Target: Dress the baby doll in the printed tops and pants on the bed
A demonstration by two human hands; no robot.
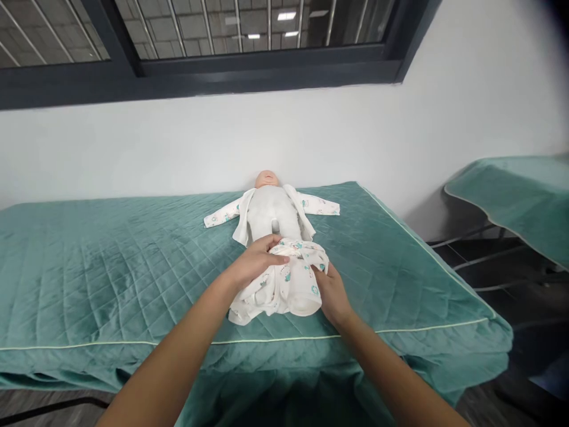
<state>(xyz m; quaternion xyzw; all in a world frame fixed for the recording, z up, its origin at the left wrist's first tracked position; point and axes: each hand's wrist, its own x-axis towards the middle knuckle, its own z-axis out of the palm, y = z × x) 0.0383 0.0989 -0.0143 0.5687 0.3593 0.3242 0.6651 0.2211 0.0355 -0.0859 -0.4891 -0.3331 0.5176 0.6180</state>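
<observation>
A baby doll (272,209) lies on its back on the bed, its head toward the wall. It wears a white printed jacket (320,204) that hangs open, both sleeves spread sideways, over a pale torso. White printed baby pants (291,279) are bunched around its lower body and legs. My left hand (258,261) grips the waistband from the left, thumb on top of the cloth. On the other side my right hand (329,290) holds the pants' right edge, with some fingers hidden under the fabric. A small grey patch shows on the lower belly.
The bed has a green quilted cover (133,267) with pale piping along its edges. Behind it stand a white wall (186,148) and a dark-framed barred window (267,71). Another green-covered surface (520,190) on metal legs is at the right.
</observation>
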